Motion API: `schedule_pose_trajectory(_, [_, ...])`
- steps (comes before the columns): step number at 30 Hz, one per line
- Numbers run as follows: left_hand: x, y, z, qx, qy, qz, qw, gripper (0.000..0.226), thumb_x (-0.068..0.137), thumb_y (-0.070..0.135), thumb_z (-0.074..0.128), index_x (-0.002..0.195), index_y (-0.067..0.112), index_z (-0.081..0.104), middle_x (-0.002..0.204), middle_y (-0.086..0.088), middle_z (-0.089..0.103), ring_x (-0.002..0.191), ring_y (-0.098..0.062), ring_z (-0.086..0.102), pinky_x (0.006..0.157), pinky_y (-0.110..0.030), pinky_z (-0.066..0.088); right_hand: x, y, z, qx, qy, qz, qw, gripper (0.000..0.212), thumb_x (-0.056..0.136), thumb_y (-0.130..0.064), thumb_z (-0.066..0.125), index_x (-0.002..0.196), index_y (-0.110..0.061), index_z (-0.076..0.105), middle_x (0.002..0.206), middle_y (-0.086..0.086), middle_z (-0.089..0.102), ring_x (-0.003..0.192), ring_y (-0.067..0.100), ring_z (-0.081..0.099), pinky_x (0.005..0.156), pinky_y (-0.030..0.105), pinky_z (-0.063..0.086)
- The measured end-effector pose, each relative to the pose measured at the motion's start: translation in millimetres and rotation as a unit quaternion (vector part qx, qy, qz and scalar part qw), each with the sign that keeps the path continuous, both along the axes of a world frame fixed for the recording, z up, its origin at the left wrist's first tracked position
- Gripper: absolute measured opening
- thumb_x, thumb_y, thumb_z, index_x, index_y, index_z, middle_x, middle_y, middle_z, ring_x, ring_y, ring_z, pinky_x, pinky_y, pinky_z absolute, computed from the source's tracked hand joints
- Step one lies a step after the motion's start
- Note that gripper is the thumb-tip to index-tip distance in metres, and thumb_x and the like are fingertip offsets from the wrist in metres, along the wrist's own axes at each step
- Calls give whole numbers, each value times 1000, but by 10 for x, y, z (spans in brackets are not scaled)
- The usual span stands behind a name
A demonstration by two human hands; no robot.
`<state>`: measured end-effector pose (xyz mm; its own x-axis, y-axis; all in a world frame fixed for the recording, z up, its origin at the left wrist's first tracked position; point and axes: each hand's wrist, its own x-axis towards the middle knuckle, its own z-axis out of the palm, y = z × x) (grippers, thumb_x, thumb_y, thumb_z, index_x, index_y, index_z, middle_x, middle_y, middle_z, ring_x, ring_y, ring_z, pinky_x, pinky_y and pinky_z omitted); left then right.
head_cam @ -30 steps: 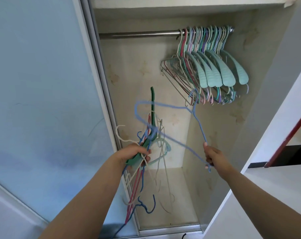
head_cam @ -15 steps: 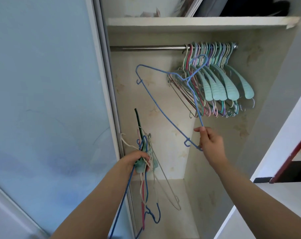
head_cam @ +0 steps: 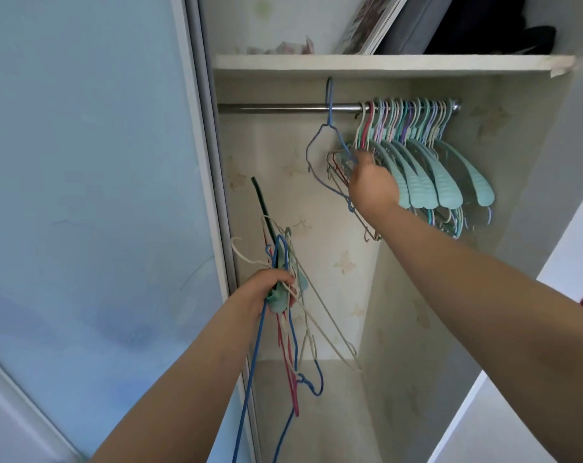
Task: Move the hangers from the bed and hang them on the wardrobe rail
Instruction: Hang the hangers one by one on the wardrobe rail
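Half a second ago the blue wire hanger [head_cam: 330,128] was held tilted below the rail [head_cam: 273,107] with its hook level with the hung bunch; now its hook stands above the rail at upper centre of the frame, just left of the hung hangers [head_cam: 427,155], and whether it rests on the bar cannot be told; the right hand [head_cam: 372,185] has risen with it and is closed around the hanger's lower wire, in front of the leftmost hung frames; the left hand [head_cam: 270,289], at lower centre-left, is still clenched round a tangled bunch of hangers [head_cam: 290,312], blue, pink, white and pale green, whose ends trail down beside the sliding door [head_cam: 93,195]; the view has tipped up, so more of the upper shelf [head_cam: 383,63] and the things stored on it shows.

The rail is bare from the door frame to the blue hook; its right part is packed to the wall; the shelf edge lies close above the bar, leaving a narrow gap for hooks; below the hung bunch the wardrobe is open down to its floor.

No writing can be read.
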<state>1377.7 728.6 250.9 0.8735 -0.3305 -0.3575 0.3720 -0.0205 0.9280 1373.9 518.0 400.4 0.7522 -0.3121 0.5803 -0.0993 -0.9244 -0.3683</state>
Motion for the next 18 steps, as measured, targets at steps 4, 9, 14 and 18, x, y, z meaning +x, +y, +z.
schedule_pose_trajectory(4, [-31,-23,68,-8,-8,-21,1000,37,85,3,55,49,8,63,54,-13,58,47,-25,56,57,-30,47,26,-33,51,-17,82,-27,996,58,85,8,42,139,-12,41,97,23,67,90,38,63,63,35,42])
schedule_pose_trajectory(9, [-81,-11,118,-12,-10,-35,999,15,88,5,56,73,3,56,57,-12,60,49,-24,58,59,-31,47,-173,-197,-133,95,59,-56,992,55,88,4,40,141,-13,38,112,23,63,104,39,60,78,38,45])
schedule_pose_trajectory(14, [-109,14,99,-32,-18,-58,998,10,88,7,58,81,0,57,63,-15,62,52,-26,59,58,-32,49,-394,-158,-556,167,-99,-21,981,55,93,-10,47,145,-7,31,134,22,40,121,38,43,100,43,39])
schedule_pose_trajectory(18, [-134,21,77,-71,-11,-53,996,7,88,7,58,88,0,57,71,-16,60,57,-25,61,52,-30,52,-920,142,-1101,226,61,165,958,84,89,-61,47,151,-15,14,154,8,19,138,22,28,114,45,28])
